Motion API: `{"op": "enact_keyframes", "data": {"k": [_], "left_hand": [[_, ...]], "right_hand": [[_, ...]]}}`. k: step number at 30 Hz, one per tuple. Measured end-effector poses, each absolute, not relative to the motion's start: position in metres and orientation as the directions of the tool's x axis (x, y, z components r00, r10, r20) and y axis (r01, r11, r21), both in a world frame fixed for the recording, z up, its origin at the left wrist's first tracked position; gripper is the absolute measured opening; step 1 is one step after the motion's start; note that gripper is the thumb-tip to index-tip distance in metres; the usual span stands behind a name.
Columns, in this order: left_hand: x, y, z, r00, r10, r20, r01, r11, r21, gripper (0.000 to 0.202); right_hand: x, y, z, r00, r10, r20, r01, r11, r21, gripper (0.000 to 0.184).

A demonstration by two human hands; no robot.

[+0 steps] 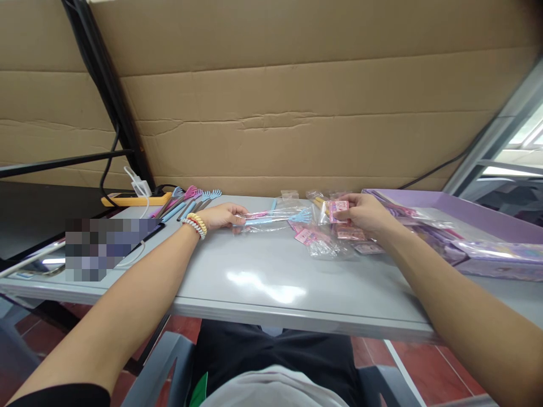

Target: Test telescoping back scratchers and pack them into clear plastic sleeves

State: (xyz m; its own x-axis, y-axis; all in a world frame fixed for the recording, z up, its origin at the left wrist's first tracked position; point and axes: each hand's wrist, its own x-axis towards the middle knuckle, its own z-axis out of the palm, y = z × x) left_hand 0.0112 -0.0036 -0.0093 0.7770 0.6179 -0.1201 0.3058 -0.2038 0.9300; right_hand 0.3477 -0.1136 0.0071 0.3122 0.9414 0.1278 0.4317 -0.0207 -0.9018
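Note:
My left hand (227,217), with beaded bands on its wrist, pinches the end of a clear plastic bag (275,226). Inside lies a light-blue back scratcher (299,216), its clawed end pointing right. A small pink printed packet (338,211) is between the thumb and fingers of my right hand (360,212). Under and beside that hand lies a pile of clear wrappers (326,249) with more pink packets (306,236). Several loose blue and pink back scratchers (193,199) lie at the table's back left, beyond my left hand.
A purple box (487,265) holding packaged items stands on the right of the grey table (254,308). At the left are a yellow power strip (123,200) with a white plug, and a screen device on a cable. Brown cardboard (271,124) stands behind the table.

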Motion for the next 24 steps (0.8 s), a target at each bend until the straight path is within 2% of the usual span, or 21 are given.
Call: {"op": "enact_keyframes", "data": {"k": [6,13,19,24], "left_hand": [[0.011,-0.003,-0.010,0.776,0.618,-0.126,0.312,-0.202,0.928,0.038],[0.011,-0.002,-0.010,0.783,0.610,-0.121,0.306,-0.209,0.929,0.038],[0.011,-0.003,-0.009,0.777,0.618,-0.121,0.312,-0.211,0.926,0.039],[0.011,-0.003,-0.010,0.777,0.618,-0.121,0.307,-0.203,0.930,0.039]], "right_hand": [[0.352,-0.111,0.005,0.320,0.937,0.143,0.480,-0.030,-0.877,0.034],[0.344,-0.117,0.011,0.366,0.929,0.057,0.388,-0.096,-0.917,0.026],[0.349,-0.109,0.004,0.304,0.952,0.030,0.316,-0.072,-0.946,0.025],[0.351,-0.106,0.000,0.260,0.965,0.030,0.356,-0.067,-0.932,0.021]]}}
